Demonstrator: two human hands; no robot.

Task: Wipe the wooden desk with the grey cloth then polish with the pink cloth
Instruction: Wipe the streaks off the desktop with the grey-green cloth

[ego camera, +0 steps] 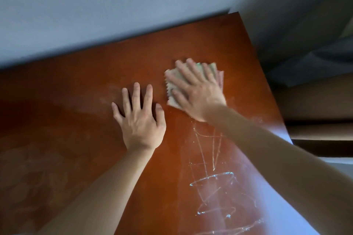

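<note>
A: Starting at the left, what is showing?

B: The wooden desk (57,116) is filling most of the view, reddish-brown, with dusty smears lying across its left part. Behind it a blue-grey wall (95,5) is running along the far edge.

A: And the first hand?

B: The left hand (140,120) is lying palm down on the bare wood, fingers straight and spread, gripping nothing.

A: Where is the cloth sitting?

B: The grey cloth (172,78) is lying flat on the desk just right of that hand, near the far right corner. Its zigzag edge is showing on the left side. The right hand (196,91) is pressing down on it with fingers extended and splayed, not curled around it; the hand is looking blurred.

A: Anything nearer the viewer?

B: White scratchy scribbles (214,187) are marking the wood below the right forearm, and a pale glare is lying over the right edge. Past that edge, brown boards (315,101) are showing.
</note>
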